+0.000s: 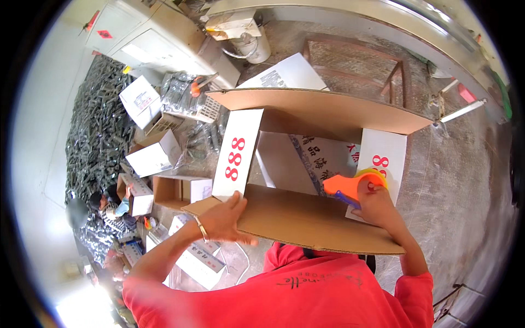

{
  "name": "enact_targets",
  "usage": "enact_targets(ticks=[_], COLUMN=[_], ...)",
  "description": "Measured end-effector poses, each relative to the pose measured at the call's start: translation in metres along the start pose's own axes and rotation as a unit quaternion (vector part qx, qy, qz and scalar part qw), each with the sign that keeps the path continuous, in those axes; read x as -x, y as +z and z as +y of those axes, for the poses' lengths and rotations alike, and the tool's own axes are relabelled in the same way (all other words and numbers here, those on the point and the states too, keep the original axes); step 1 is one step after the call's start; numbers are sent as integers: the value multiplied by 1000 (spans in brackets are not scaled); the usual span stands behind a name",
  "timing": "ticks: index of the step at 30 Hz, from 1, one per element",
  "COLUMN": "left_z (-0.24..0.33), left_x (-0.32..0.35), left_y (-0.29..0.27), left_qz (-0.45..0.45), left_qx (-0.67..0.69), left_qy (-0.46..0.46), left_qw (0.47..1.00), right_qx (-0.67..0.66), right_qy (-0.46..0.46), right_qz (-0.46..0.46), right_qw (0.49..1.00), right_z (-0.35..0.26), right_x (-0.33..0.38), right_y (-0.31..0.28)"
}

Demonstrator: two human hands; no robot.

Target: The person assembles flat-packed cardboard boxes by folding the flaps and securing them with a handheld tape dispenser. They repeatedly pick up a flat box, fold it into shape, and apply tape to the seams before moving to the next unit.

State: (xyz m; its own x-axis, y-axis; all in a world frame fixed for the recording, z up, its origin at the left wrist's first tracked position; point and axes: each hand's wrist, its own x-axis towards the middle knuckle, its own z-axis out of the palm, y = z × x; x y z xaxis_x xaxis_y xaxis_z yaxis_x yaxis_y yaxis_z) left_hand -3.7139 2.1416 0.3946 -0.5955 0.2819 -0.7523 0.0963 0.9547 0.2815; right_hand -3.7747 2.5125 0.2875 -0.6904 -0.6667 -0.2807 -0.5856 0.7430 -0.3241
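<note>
In front of me is a cardboard box, its four flaps standing apart and its long brown flaps on the near and far sides. The short side flaps are white with red print. My left hand, with a bracelet at the wrist, rests at the box's near left corner, thumb against the white flap and fingers stretched out. At the right side flap, my right hand is closed around an orange tape dispenser, which carries a yellowish roll. A white printed panel shows inside the box opening.
White cartons stand on the left, before a large heap of dark wrapped packets. Another person sits among cartons there. Beyond the box are a white bucket, a rusty metal frame and a flat white carton.
</note>
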Motion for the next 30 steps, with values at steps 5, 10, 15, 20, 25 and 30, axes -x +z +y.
enact_targets(ticks=[5, 10, 15, 20, 25, 30], left_z=[-10, -10, -43, -37, -13, -20], left_x=[-24, -91, -179, -183, -181, -169], left_y=[-18, -70, -8, -35, -136, -96], left_qz=[-62, 32, 396, 615, 763, 751], left_qx=[-99, -86, -83, -45, -125, -77], left_qy=[27, 40, 95, 149, 109, 40], left_qw=[993, 995, 910, 773, 625, 654], right_qx=[-190, -609, -504, -473, -407, -344], right_qy=[33, 178, 129, 173, 167, 142], right_qz=[109, 164, 18, -4, 4, 25], right_qw=[975, 755, 854, 864, 898, 928], right_z=[10, 29, -7, -26, -37, -48], right_x=[6, 39, 37, 24, 30, 28], right_y=[-24, -86, -97, -33, -20, -16])
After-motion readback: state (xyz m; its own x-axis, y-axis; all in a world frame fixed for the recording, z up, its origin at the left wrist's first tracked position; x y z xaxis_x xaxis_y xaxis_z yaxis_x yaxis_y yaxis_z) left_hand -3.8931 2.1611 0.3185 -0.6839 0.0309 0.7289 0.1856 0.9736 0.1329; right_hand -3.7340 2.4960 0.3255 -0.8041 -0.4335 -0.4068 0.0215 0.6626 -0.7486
